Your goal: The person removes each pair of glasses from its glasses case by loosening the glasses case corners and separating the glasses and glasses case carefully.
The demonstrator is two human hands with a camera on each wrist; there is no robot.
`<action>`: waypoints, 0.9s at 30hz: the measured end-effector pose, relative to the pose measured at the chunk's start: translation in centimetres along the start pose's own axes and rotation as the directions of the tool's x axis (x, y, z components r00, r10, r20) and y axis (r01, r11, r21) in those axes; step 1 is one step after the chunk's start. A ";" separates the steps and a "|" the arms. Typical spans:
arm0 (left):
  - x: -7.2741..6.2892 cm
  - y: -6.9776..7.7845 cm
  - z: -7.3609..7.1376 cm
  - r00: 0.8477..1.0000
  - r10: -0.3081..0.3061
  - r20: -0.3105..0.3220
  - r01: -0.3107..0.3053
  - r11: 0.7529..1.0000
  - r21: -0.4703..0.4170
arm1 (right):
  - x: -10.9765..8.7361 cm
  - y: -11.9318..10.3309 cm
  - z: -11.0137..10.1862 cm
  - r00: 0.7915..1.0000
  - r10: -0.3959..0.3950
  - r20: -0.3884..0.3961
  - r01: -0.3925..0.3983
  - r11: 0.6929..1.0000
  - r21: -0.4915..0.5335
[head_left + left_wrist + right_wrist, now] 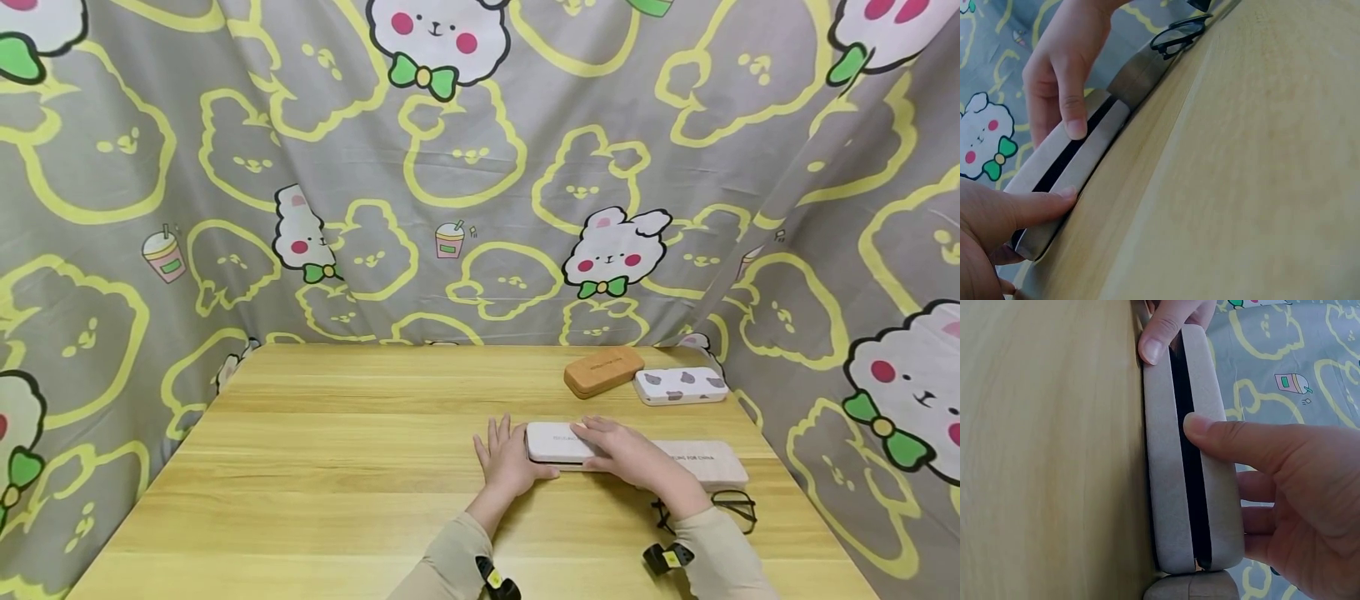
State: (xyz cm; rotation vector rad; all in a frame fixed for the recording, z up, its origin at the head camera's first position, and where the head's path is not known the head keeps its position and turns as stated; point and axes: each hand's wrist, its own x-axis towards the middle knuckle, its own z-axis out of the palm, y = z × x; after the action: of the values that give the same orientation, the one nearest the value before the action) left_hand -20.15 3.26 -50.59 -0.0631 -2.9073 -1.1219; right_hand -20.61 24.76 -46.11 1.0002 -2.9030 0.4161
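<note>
A pale glasses case (551, 444) lies on the table, its lid parted slightly from the base by a dark gap along the front. My left hand (512, 465) holds the left end, with the thumb against the lower half in the left wrist view. Over the lid's right part, my right hand (628, 455) grips the case (1215, 506); its thumb lies at the lid's front edge and the other fingers reach behind. What the case contains is hidden.
Just right of it lies another pale case (712, 467) with lettering. Black-framed glasses (737, 505) sit nearby, partly behind my right forearm. Farther back are a tan case (604, 372) and a white case with grey patches (681, 386). A patterned curtain (480, 167) surrounds the wooden table (322, 467).
</note>
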 end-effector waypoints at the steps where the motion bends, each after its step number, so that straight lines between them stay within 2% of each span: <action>1: 0.0 0.0 0.0 1.000 0.000 0.000 0.000 1.000 -0.001 | 0.0 0.0 0.0 1.000 -0.001 0.002 0.001 1.000 0.000; 9: -0.1 0.0 0.2 1.000 0.002 -0.013 -0.002 1.000 -0.007 | -0.2 -0.1 -0.2 1.000 -0.002 0.014 0.002 1.000 -0.007; 21: 0.0 0.1 -0.1 1.000 -0.009 -0.004 0.009 0.999 -0.031 | -0.1 -0.2 -0.9 0.999 -0.032 -0.027 0.032 0.999 -0.020; 27: 0.0 0.0 0.0 1.000 -0.010 0.000 0.010 1.000 -0.016 | -0.2 -0.4 -0.8 0.999 -0.014 -0.035 0.014 1.000 -0.013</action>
State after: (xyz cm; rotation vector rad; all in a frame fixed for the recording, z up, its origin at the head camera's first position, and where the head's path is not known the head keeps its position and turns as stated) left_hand -20.16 3.26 -50.54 -0.0492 -2.9017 -1.1460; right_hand -20.28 24.76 -45.31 1.0006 -2.8623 0.4097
